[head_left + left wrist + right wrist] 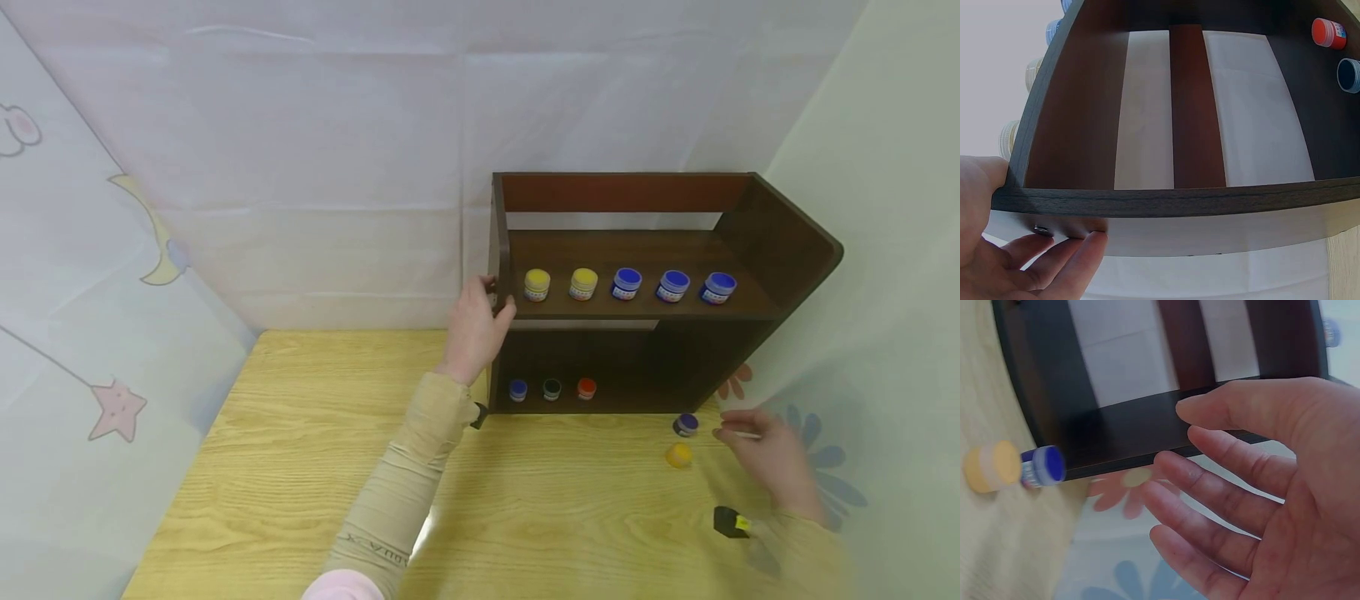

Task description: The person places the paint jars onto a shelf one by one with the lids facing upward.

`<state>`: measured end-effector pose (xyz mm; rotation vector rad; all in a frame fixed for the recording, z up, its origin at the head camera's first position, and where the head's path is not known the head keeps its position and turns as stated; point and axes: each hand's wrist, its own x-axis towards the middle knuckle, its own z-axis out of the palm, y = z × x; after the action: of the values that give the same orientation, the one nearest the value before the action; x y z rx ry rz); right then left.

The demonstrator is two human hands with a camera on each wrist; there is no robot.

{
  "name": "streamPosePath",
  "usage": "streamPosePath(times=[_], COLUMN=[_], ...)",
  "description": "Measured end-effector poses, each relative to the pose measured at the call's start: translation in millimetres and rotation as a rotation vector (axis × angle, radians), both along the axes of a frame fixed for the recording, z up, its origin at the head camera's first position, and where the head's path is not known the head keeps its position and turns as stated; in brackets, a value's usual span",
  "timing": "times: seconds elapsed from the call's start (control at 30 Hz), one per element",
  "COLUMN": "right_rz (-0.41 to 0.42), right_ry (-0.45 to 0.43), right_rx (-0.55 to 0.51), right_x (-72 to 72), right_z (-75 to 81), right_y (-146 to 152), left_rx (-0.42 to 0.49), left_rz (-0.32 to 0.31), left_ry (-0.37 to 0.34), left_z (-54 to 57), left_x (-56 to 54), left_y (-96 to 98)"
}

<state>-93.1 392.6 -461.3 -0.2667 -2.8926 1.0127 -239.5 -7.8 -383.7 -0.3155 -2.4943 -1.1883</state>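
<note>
At the left side of a dark brown wooden shelf [645, 325], my left hand [476, 329] grips the edge of the side panel. The left wrist view shows the thumb at the panel's front edge and the fingertips [1094, 240] against its outer face. My right hand [772, 458] hovers at the shelf's lower right with fingers loosely bent, holding nothing. Just left of it on the table are a dark blue paint jar [686, 425] and a yellow-orange jar [678, 455]. In the right wrist view these two jars overlap.
On the upper board stand two yellow jars [537, 285] and several blue jars [627, 284]. The lower level holds a blue jar [518, 390], a dark jar [552, 389] and a red jar [587, 388]. Patterned cloth walls [885, 292] enclose the wood-grain table [300, 467].
</note>
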Motion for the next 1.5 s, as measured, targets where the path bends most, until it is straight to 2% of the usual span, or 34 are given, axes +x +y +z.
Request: streamPosePath(times=[0.3,0.6,0.9,1.03,1.27,1.5], right_rz=[0.063,0.121,0.165,0.190,0.181,0.211], right_ry=[-0.015,-0.158,-0.275,-0.279,-0.275,-0.267], right_rx=[-0.013,-0.014,-0.020,-0.021,-0.073,-0.010], right_x=[-6.8,-13.6,-17.9,-18.5,-21.6,-27.8], right_z=[-31.2,-51.4,-59.3,-65.7,-70.1,-76.9], right_y=[7,7,0,-3,-6,-8], left_rx=[0.013,0.022,0.023,0.022,0.021,0.023], left_rz=[-0.009,-0.014,-0.013,-0.013,-0.015,-0.014], left_ry=[-0.016,-0.031,-0.015,-0.014,-0.013,-0.003], left_z=[-0.6,-0.7,-0.6,-0.7,-0.6,-0.6], left_x=[-0.8,-0.7,-0.4,-0.6,-0.1,-0.1], left_y=[-0.3,-0.2,0.2,0.2,0.1,0.1])
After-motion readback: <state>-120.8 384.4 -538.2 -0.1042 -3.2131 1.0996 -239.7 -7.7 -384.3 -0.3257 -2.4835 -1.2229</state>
